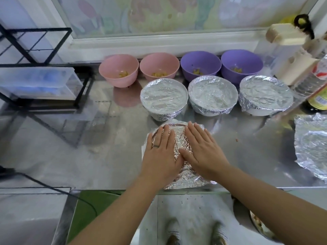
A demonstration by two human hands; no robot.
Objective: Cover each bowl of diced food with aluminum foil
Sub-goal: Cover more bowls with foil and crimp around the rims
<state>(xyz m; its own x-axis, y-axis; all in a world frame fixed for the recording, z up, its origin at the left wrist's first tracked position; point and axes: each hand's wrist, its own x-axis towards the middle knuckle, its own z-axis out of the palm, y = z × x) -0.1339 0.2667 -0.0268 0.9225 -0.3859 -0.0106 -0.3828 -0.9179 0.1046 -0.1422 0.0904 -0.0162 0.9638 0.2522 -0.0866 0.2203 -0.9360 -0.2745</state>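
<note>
A foil-covered bowl [178,140] sits at the counter's front edge. My left hand [161,152] and my right hand [203,149] both lie flat on its foil top, fingers spread, holding nothing. Behind it stand three bowls covered in foil [163,96] [212,93] [265,93]. At the back are two uncovered pink bowls [118,68] [159,65] and two uncovered purple bowls [200,65] [241,63], each with yellow diced food inside. A loose crumpled sheet of foil [311,145] lies at the right edge.
A black wire rack [35,50] holding a clear plastic box [39,82] stands at the left. A bottle [316,89] and a beige appliance [292,55] stand at the back right. The steel counter [70,147] ends just below the bowl.
</note>
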